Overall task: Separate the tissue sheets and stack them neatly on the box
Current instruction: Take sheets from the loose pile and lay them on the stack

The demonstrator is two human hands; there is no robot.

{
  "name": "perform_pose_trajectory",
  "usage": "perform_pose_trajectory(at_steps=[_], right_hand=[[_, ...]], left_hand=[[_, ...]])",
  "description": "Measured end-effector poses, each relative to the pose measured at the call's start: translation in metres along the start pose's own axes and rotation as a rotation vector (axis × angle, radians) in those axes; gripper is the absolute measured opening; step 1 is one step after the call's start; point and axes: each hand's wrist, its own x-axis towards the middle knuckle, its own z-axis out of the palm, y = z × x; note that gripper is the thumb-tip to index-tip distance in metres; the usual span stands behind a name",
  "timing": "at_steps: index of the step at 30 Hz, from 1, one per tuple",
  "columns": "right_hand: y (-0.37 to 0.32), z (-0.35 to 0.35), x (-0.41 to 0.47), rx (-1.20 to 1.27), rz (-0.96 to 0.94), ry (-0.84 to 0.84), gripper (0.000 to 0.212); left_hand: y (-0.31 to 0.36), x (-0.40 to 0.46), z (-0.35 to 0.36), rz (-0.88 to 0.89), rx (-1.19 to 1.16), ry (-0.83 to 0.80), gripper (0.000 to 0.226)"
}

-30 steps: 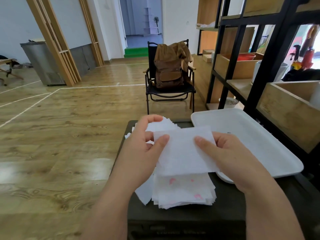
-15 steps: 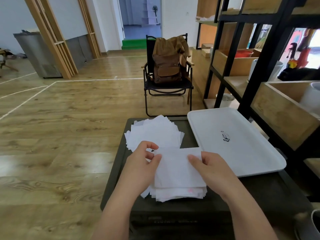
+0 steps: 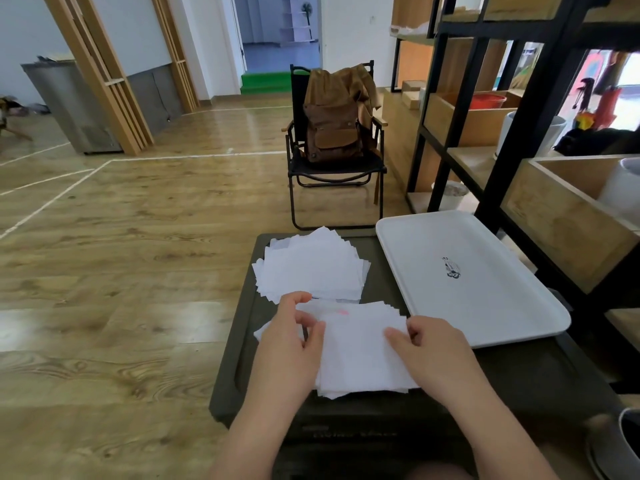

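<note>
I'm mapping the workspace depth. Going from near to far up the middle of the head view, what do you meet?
Near tissue stack held by both hands, then far tissue stack, then box's far edge, then chair carrying a backpack, then doorway.

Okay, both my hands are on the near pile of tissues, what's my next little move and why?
Probably lift the top sheet that your left hand and right hand pinch, peeling it off the near pile, then lay it on the far stack.

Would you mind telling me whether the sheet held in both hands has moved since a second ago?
Yes. The sheet has come down from above the near stack to rest on it, atop the dark box.
</note>
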Motion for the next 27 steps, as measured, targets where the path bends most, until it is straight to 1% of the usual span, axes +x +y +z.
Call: perform_pose_trajectory(at_steps=[3, 5, 10, 14, 16, 18, 20, 22, 24, 25, 27], right_hand=[[0.004, 0.006, -0.002, -0.027, 0.006, 0.048, 0.039], [0.005, 0.006, -0.003, -0.011, 0.016, 0.059, 0.031], [0.001, 0.004, -0.004, 0.042, -0.045, 0.119, 0.025], [-0.007, 0.007, 0.0, 0.117, -0.064, 0.132, 0.022], [-0.009, 0.009, 0.002, 0.151, -0.061, 0.135, 0.022], [-0.008, 0.011, 0.003, 0.154, -0.043, 0.125, 0.02], [-0.007, 0.009, 0.003, 0.156, -0.018, 0.142, 0.02], [-0.009, 0.005, 0.003, 0.14, -0.025, 0.202, 0.029], [-0.015, 0.0, 0.002, 0.174, -0.097, 0.238, 0.036], [-0.02, -0.002, 0.002, 0.223, -0.153, 0.22, 0.037], [-0.034, -0.001, 0.001, 0.343, -0.282, 0.094, 0.041]], left_hand=[[-0.018, 0.005, -0.013, -0.01, 0.025, 0.175, 0.038], [-0.033, 0.011, -0.024, -0.055, 0.07, 0.232, 0.039], [-0.051, 0.017, -0.03, -0.125, 0.128, 0.145, 0.047], [-0.054, 0.018, -0.026, -0.107, 0.188, 0.233, 0.03], [-0.054, 0.022, -0.026, -0.099, 0.196, 0.265, 0.028], [-0.053, 0.024, -0.027, -0.069, 0.23, 0.29, 0.024], [-0.047, 0.024, -0.033, -0.021, 0.264, 0.357, 0.015], [-0.035, 0.023, -0.042, 0.039, 0.227, 0.427, 0.009], [-0.022, 0.023, -0.055, 0.082, 0.091, 0.404, 0.014], [-0.015, 0.023, -0.063, 0.093, 0.008, 0.359, 0.015], [0.002, 0.021, -0.078, 0.086, -0.139, 0.254, 0.013]])
